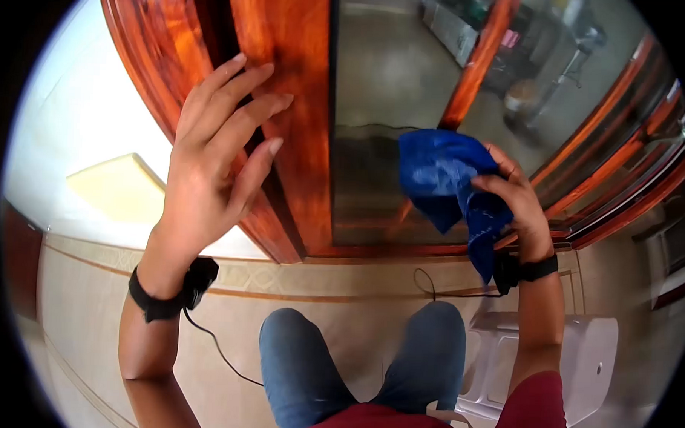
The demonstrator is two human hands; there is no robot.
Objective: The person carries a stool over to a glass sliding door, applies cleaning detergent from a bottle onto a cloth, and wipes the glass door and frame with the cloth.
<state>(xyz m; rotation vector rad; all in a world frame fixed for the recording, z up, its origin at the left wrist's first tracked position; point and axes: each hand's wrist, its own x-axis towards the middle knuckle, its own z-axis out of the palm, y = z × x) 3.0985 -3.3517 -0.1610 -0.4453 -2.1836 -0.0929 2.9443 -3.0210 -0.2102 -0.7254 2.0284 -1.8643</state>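
Note:
My right hand (pixel 509 190) grips a crumpled blue cloth (pixel 442 168) with a paler patch on it, and one end hangs down below the fingers. The cloth is in front of a glass pane (pixel 385 87) set in a reddish-brown wooden door frame (pixel 293 122); whether it touches the glass I cannot tell. On the left, my left hand (pixel 217 145) is open with its fingers stretched out, near or against the wooden frame. Nothing is in it. Each wrist wears a black strap with a small dark device.
A white plastic stool (pixel 578 366) stands at the lower right beside my legs. Thin black cables (pixel 221 352) run from the wrist devices. A white wall (pixel 81 129) is at the left, with tiled floor (pixel 226 300) below. Several blurred objects show through the glass.

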